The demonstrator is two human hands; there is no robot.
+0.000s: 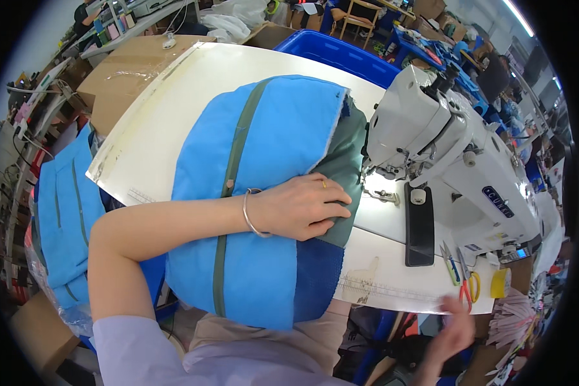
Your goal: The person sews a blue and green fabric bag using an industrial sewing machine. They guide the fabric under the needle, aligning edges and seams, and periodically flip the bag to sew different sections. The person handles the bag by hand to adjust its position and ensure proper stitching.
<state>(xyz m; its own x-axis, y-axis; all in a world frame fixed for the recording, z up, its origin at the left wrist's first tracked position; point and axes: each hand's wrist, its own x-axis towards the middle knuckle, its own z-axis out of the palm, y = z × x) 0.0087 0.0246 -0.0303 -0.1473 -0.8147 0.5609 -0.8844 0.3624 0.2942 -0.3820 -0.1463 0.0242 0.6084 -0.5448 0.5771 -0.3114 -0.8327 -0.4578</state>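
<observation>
A large sewn piece of bright blue fabric [289, 122] with dark green strips, a grey-green panel and a navy mesh patch lies over the white table and hangs toward my lap. My left hand [302, 206], with a bangle at the wrist, presses on it near its right edge, fingers bent into the cloth. My right hand [455, 331] is smeared by motion below the table's front edge, close to the red-and-yellow-handled scissors [464, 283]; its fingers cannot be made out. Green-handled snips [450, 264] lie beside the scissors.
A white sewing machine [444, 154] stands right of the fabric, its needle area near the cloth's edge. Yellow tape [500, 283] sits at the table's right corner. Behind the table is a blue bin [341, 55]. More blue sewn pieces [71, 212] hang at left.
</observation>
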